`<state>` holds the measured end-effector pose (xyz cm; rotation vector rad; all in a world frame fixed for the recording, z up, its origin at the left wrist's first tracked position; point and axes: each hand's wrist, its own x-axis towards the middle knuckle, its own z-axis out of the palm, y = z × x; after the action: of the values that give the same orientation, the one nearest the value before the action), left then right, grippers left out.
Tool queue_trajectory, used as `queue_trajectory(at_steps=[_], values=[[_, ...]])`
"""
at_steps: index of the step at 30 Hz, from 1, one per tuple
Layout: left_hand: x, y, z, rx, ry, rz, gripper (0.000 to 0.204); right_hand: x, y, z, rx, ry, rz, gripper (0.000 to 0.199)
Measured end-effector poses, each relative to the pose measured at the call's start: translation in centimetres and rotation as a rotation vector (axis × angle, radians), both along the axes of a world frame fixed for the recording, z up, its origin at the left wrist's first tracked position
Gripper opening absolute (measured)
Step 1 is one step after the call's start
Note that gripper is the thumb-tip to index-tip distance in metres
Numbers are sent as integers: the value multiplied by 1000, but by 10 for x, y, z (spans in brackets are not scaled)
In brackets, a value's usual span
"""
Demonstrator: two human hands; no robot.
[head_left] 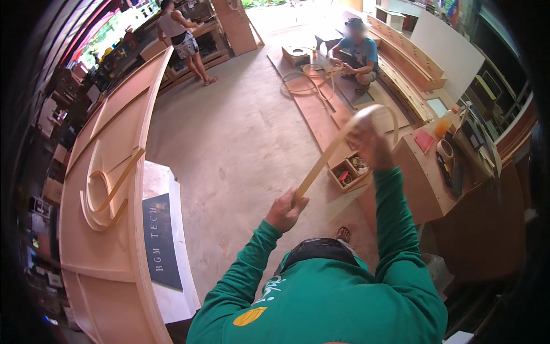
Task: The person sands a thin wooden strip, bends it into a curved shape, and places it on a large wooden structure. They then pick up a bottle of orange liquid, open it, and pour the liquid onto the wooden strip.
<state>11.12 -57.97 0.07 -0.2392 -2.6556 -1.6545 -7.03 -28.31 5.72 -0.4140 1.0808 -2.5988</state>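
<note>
A long, thin, pale wood-coloured edging strip (322, 163) is stretched up and away in front of me. My left hand (287, 210) is closed round its lower end, thumb along the strip. Higher up and to the right, my right hand (373, 147) is at the strip's upper part, fingers against it and blurred by motion. Beyond that hand the strip bends over in a loop and hangs down on the right.
A large framed wooden panel (103, 252) stands at left, with curled strips (98, 192) on it. At right, a wooden bench (421, 178) holds tape and tools. A small divided box (342, 179) sits beside it. Two people (358, 54) work farther back, near long boards (312, 109).
</note>
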Motion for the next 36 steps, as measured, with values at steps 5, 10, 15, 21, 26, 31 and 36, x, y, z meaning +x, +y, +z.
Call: queue_trajectory(at_steps=[5,10,15,21,26,31,36], values=[[-33,44,46,504,-317,-162,22,88,-87,-25,371,217,351,63],[-34,33,37,789,-718,-134,17,64,-88,-43,477,260,250,65],[-29,20,43,762,-590,-6,12,67,-110,-39,425,172,352,59],[-16,21,72,872,-620,-9,12,88,-132,-21,185,116,118,68],[4,9,100,852,-675,-4,19,85,-140,1,112,140,33,65],[31,-2,114,828,-701,-23,22,61,-141,4,94,223,-130,55],[62,-20,125,746,-743,-4,26,21,-119,-7,51,307,-286,49]])
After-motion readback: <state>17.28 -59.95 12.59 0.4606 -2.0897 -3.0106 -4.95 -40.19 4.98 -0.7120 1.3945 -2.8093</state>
